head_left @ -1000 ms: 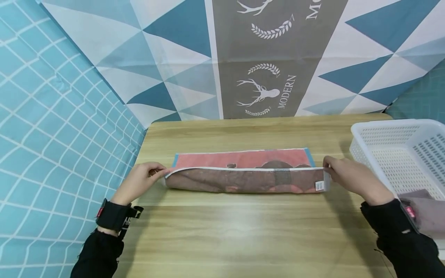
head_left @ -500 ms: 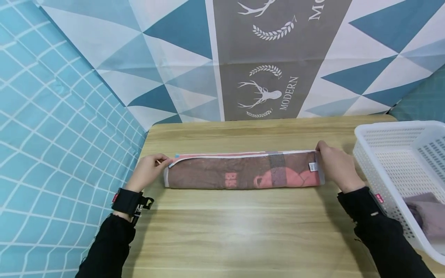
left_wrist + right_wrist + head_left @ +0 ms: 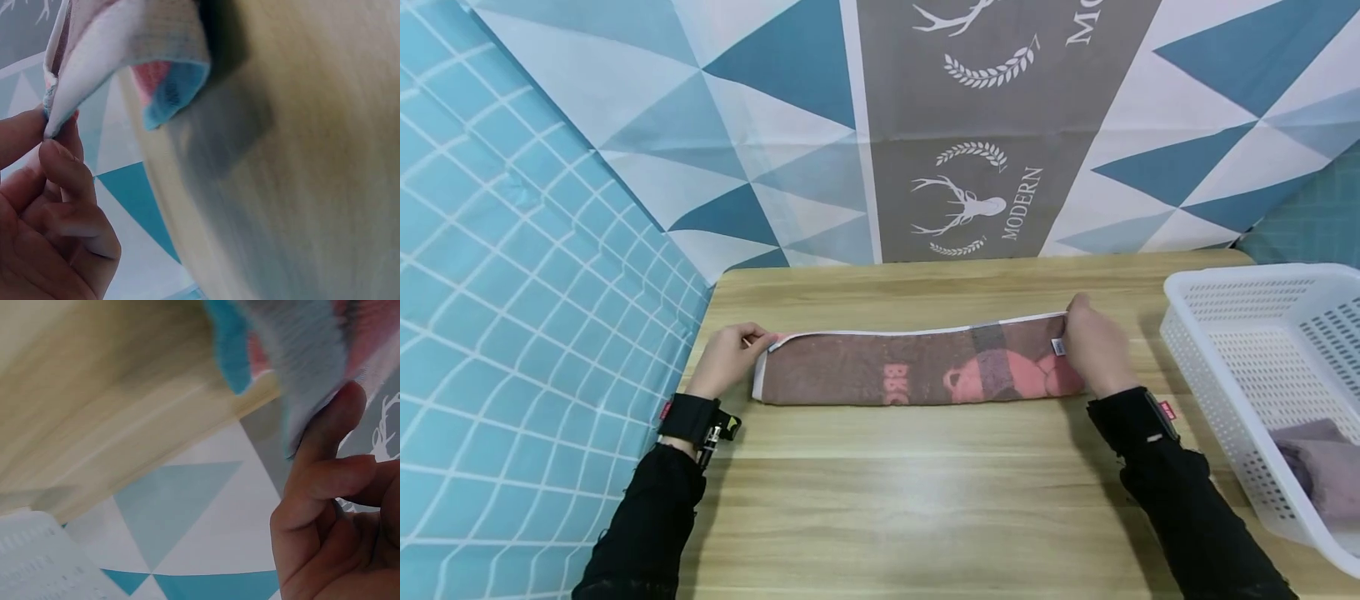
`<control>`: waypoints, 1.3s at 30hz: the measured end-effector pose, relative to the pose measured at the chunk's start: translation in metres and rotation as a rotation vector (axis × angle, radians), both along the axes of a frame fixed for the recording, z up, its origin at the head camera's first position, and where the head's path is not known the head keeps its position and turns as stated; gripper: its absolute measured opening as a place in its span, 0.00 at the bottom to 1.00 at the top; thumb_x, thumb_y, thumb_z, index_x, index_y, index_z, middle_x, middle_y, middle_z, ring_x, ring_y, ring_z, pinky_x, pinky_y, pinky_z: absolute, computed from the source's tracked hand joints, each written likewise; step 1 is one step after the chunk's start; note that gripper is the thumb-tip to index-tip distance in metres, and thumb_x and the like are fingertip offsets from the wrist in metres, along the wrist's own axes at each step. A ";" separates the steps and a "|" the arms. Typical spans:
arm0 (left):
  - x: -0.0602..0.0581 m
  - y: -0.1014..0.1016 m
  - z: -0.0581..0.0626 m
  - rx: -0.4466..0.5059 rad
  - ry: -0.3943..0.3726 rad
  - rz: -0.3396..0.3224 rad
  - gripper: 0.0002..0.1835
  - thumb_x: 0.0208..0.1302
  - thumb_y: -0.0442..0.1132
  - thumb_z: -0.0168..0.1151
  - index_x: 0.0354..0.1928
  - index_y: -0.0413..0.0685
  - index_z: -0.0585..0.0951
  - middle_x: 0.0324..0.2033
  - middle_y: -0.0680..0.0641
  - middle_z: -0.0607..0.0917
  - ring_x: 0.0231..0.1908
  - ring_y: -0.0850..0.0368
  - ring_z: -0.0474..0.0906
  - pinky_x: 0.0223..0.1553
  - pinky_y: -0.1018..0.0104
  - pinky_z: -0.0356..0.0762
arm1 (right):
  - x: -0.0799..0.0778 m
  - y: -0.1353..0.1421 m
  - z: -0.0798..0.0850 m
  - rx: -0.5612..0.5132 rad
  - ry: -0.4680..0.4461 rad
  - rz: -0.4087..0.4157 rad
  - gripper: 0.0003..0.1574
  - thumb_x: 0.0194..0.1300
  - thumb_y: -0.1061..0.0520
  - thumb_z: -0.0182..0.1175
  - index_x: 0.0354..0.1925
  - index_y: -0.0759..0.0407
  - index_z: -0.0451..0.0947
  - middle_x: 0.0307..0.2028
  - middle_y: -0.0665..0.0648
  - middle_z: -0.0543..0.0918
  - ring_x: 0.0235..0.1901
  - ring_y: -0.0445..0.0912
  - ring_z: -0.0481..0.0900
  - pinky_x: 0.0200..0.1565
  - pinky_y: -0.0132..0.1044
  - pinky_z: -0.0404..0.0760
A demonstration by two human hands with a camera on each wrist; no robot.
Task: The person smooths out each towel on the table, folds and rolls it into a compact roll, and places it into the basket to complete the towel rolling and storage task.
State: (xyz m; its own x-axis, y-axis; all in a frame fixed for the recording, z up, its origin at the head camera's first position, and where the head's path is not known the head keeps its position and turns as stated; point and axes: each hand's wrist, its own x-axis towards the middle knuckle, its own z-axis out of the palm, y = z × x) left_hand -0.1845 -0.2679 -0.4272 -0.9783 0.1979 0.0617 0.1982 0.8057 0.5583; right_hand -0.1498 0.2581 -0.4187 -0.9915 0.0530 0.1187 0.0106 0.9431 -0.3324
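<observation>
A brown towel (image 3: 850,367) with pink print and a white edge lies folded into a long strip across the table. My left hand (image 3: 730,357) pinches its far left corner between thumb and fingertips; in the left wrist view that corner is raised, with a blue-edged pink layer hanging below it. At the other end, my right hand (image 3: 1099,346) holds the far right corner, covering part of that end. In the right wrist view the thumb and fingers of the right hand (image 3: 331,506) are at the towel's pale border. A small white label (image 3: 1058,347) shows beside the right hand.
To the right stands a white perforated plastic basket (image 3: 1232,400) with a greyish-purple folded cloth (image 3: 1326,475) in it. The wooden table (image 3: 917,500) meets a patterned cloth backdrop (image 3: 805,142) behind and a blue checked cloth (image 3: 512,350) on the left.
The towel's near layer has been brought back over the pink far layer, now nearly covering it. My right hand has moved away and leftward with its corner; the left hand has shifted slightly away.
</observation>
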 end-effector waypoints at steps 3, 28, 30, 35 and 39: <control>-0.001 0.001 -0.002 -0.003 0.037 0.021 0.15 0.74 0.47 0.57 0.44 0.43 0.85 0.34 0.42 0.86 0.32 0.50 0.79 0.36 0.57 0.73 | -0.004 -0.005 0.001 0.011 -0.021 -0.026 0.12 0.63 0.69 0.45 0.44 0.77 0.64 0.22 0.73 0.77 0.19 0.66 0.77 0.18 0.55 0.70; 0.053 0.029 -0.018 -0.373 -0.062 -0.213 0.32 0.75 0.46 0.54 0.71 0.32 0.63 0.72 0.31 0.60 0.73 0.35 0.56 0.69 0.43 0.59 | 0.035 -0.057 -0.028 0.132 -0.285 0.327 0.45 0.77 0.39 0.47 0.76 0.67 0.50 0.74 0.74 0.50 0.74 0.69 0.47 0.65 0.72 0.52; 0.055 0.026 -0.019 -0.377 -0.036 -0.147 0.31 0.74 0.44 0.56 0.69 0.30 0.67 0.70 0.30 0.64 0.69 0.33 0.62 0.66 0.42 0.64 | 0.036 -0.049 -0.028 0.148 -0.273 0.324 0.45 0.77 0.41 0.48 0.75 0.70 0.51 0.73 0.76 0.52 0.73 0.70 0.49 0.66 0.69 0.55; 0.062 0.026 -0.020 -0.397 0.077 -0.011 0.25 0.67 0.44 0.65 0.56 0.29 0.79 0.51 0.29 0.81 0.50 0.34 0.78 0.50 0.43 0.77 | 0.037 -0.042 -0.025 0.168 -0.268 0.292 0.47 0.75 0.43 0.51 0.69 0.82 0.53 0.69 0.82 0.56 0.70 0.73 0.54 0.66 0.64 0.60; 0.067 0.026 -0.018 -0.383 0.099 0.068 0.22 0.63 0.45 0.69 0.49 0.30 0.82 0.36 0.33 0.83 0.35 0.38 0.81 0.36 0.47 0.79 | 0.036 -0.045 -0.019 0.177 -0.265 0.257 0.47 0.73 0.43 0.55 0.62 0.87 0.59 0.62 0.84 0.64 0.65 0.74 0.62 0.58 0.63 0.71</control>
